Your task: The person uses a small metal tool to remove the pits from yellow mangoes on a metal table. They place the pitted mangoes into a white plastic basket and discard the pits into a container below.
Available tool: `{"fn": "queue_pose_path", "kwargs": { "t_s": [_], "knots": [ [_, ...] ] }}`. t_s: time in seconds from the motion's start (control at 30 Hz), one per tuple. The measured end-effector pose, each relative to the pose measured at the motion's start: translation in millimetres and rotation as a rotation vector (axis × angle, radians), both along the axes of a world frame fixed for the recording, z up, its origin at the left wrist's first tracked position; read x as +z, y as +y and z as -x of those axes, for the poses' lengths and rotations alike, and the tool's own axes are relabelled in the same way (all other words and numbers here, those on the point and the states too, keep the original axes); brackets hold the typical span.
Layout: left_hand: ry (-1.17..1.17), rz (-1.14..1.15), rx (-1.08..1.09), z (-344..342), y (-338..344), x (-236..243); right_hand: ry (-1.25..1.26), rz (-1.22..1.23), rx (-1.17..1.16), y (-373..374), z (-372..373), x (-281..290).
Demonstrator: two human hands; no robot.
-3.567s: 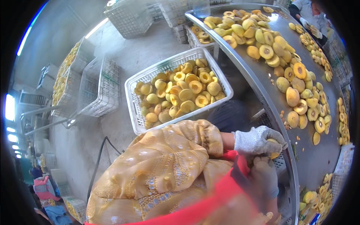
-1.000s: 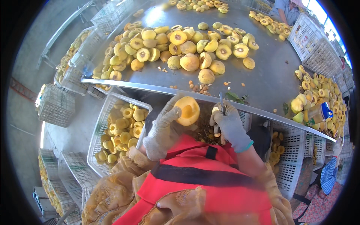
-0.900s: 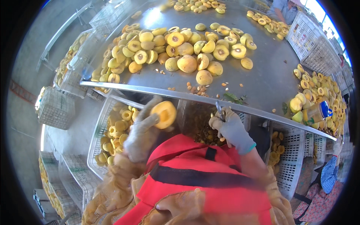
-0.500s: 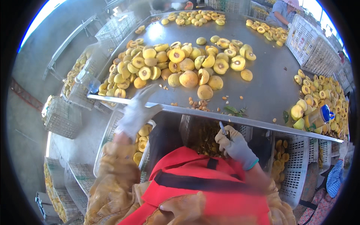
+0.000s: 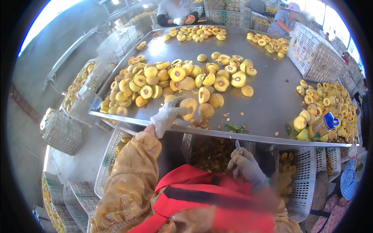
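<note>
My left hand (image 5: 168, 117), in a whitish glove, reaches over the near edge of the metal table (image 5: 268, 105). Its thumb and fingers close around a yellow-orange peach (image 5: 189, 106), slightly blurred. Beside that fruit lie peach halves (image 5: 204, 94) and a large pile of yellow peaches (image 5: 150, 72), many cut open with brown centres. My gloved right hand (image 5: 246, 167) stays below the table edge, in front of my red apron (image 5: 190, 178). Its fingers are wrapped round a slim metal tool (image 5: 237, 145) pointing upward; the tool's lower part is hidden in the glove.
A crate (image 5: 105, 171) with peach halves stands left of my lap, another crate (image 5: 305, 178) right. Loose pits (image 5: 200, 123) and leaves (image 5: 236, 128) lie near the table edge. A blue-lidded jar (image 5: 324, 124) rests on the right-hand pile. Co-workers (image 5: 178, 13) stand across the table.
My left hand has moved right and onto the peach, which has shifted toward me. My right hand still holds the tool below the edge. The view has tilted up, showing a co-worker opposite.
</note>
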State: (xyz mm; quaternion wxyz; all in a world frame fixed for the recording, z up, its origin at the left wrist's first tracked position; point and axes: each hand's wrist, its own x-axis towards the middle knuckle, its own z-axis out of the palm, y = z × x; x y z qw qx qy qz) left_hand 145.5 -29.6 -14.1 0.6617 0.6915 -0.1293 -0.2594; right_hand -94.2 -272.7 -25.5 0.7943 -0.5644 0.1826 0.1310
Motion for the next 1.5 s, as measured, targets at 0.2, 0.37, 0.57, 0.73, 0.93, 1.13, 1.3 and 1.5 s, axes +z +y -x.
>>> {"fn": "queue_pose_path", "kwargs": {
  "t_s": [0.2, 0.37, 0.57, 0.73, 0.93, 1.13, 1.3, 1.5],
  "knots": [
    [0.419, 0.798, -0.019, 92.1, 4.6, -3.2, -0.407, 0.372, 0.266, 42.0, -50.1, 47.8],
    [0.56, 0.952, 0.154, 119.1, -12.7, -3.4, -0.74, 0.832, 0.254, 59.5, -58.4, 34.9],
    [0.287, 0.677, 0.097, 136.0, -14.8, 18.3, -0.787, 0.825, 0.226, 61.9, -49.7, 28.2],
    [0.199, 0.556, 0.096, 140.3, -13.8, 23.3, -0.735, 0.889, 0.249, 65.8, -46.3, 31.5],
    [-0.13, 0.319, 0.146, 134.1, -13.6, 3.8, -0.7, 0.899, 0.229, 77.6, -42.8, 29.8],
    [-0.424, -0.174, -0.109, 118.1, -1.5, 14.4, -0.788, 1.285, 0.363, 72.8, -34.0, 4.7],
    [-0.096, 0.059, -0.216, 118.3, -1.7, 26.3, -0.938, 1.167, 0.236, 68.9, -31.7, -22.9],
    [-0.029, 0.15, 0.021, 136.2, -16.2, 12.7, 0.074, 0.112, 0.406, 80.6, -32.7, 47.7]
  ]
}}
